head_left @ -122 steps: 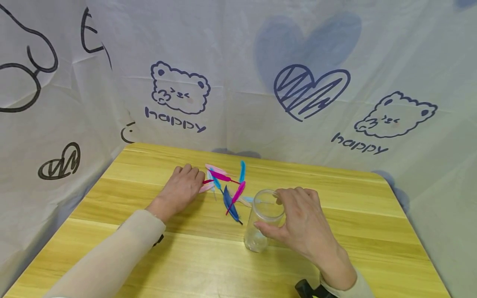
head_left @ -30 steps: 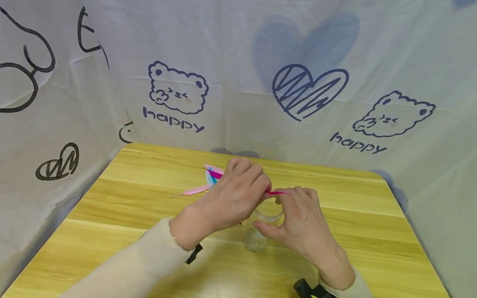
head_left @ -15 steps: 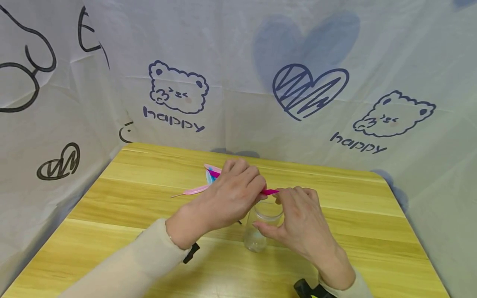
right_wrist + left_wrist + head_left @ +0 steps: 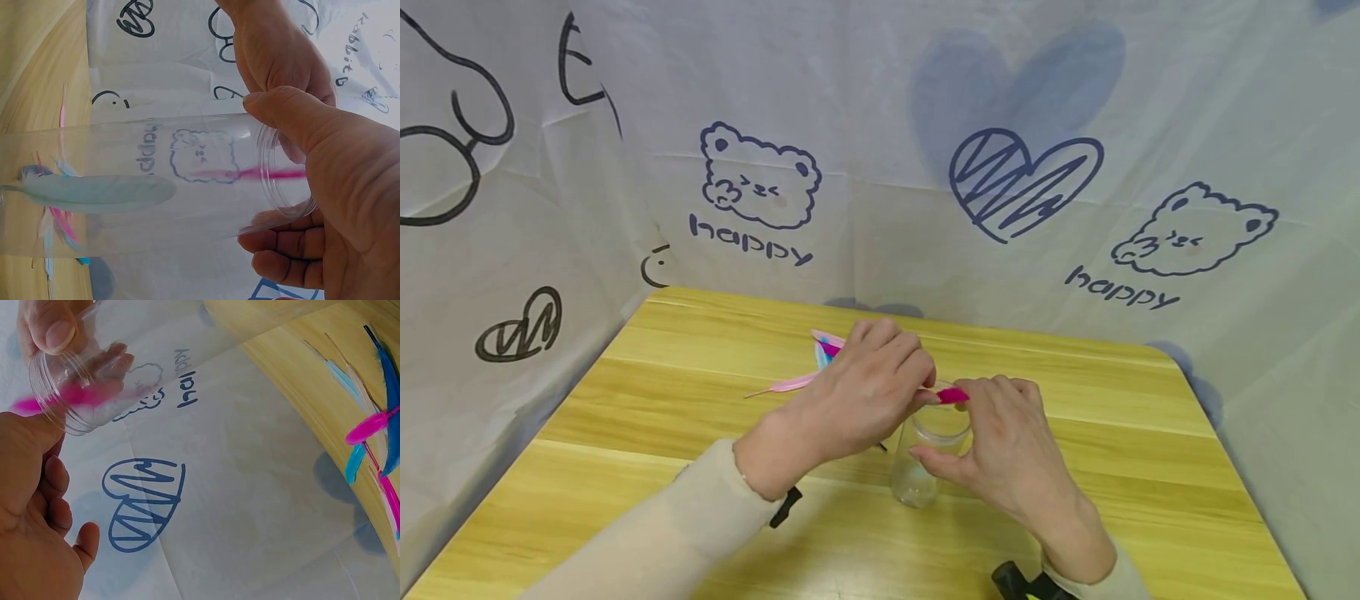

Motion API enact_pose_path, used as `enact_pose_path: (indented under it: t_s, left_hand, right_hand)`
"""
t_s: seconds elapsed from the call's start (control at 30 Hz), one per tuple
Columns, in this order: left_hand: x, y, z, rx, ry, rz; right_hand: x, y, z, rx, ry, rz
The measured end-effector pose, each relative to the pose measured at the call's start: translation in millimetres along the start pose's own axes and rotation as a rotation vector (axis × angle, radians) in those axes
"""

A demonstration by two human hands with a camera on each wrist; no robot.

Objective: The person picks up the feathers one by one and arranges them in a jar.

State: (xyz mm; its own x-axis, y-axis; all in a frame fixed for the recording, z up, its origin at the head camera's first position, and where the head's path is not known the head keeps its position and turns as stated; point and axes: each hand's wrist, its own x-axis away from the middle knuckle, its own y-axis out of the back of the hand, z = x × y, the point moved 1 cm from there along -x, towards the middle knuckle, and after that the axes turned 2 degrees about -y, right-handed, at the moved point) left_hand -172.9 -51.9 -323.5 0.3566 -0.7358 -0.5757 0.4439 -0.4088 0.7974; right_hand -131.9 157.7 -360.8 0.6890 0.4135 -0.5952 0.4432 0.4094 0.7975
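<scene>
A magenta feather [image 4: 953, 396], pinched by the left hand [image 4: 853, 396], pokes into the mouth of a clear jar [image 4: 914, 487] gripped near its rim by the right hand [image 4: 1018, 454], with loose feathers [image 4: 793, 384] lying left on the table [image 4: 1150, 475].

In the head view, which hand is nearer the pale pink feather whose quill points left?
Left. The left hand is just right of the pale pink feather, at the mouth of the jar; the right hand grips the jar near its rim, farther right.
</scene>
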Motion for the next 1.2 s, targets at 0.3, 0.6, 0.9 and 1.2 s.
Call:
enact_pose_path:
  t_s: [0.3, 0.6, 0.9, 1.2]
  left_hand:
    - [0.4, -0.4, 1.3, -0.005, 0.0, -0.007]
    - [2.1, -0.2, 5.3, -0.012, 0.019, 0.005]
    - [21.6, 0.7, 35.4, -0.008, 0.13, 0.028]
    - [59.6, -0.6, 72.6, 0.031, 0.333, 0.147]
  right_hand:
    - [0.5, 0.7, -1.1, -0.009, -0.019, 0.024]
    - [0.7, 0.1, -1.5, -0.011, -0.007, 0.008]
    - [0.9, -0.8, -2.1, -0.017, -0.023, 0.025]
    - [0.8, 0.1, -1.2, -0.017, -0.034, 0.041]
